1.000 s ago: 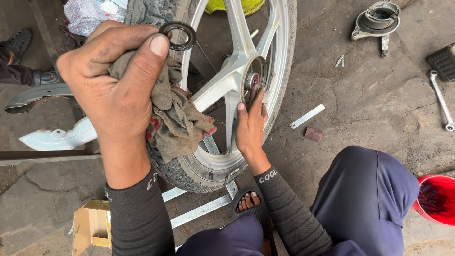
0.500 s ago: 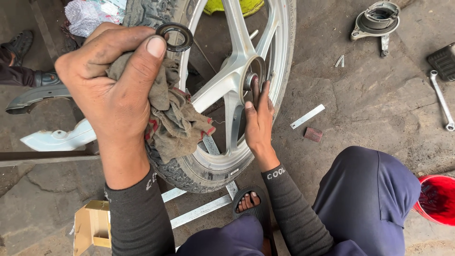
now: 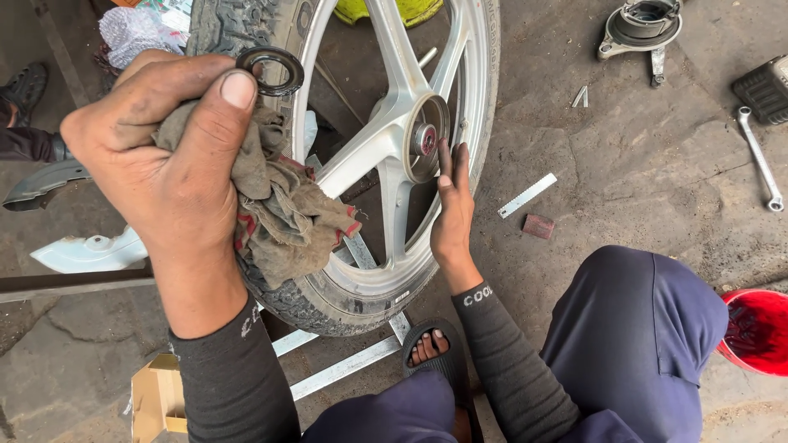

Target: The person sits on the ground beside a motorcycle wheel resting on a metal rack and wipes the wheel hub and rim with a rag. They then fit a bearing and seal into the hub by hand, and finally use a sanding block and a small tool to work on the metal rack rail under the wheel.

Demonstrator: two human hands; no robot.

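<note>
Holding a small dark ring (image 3: 270, 70) up in a rag while the other hand steadies the wheel hub.

The left hand (image 3: 164, 176), near and raised, is closed around a grimy rag (image 3: 279, 205) and pinches the ring between thumb and forefinger, just in front of the tyre (image 3: 246, 25). The right hand (image 3: 451, 217) lies flat, fingers pressed together and stretched along the silver spoked wheel (image 3: 394, 164), its fingertips beside the hub (image 3: 423, 139). The wheel stands upright on the concrete floor (image 3: 624, 164), propped only by that hand, so I judge it could roll or tip. The ring is held by a light pinch through greasy cloth; it could slip out and drop among the spokes. A spanner (image 3: 759, 160) lies far right.
</note>
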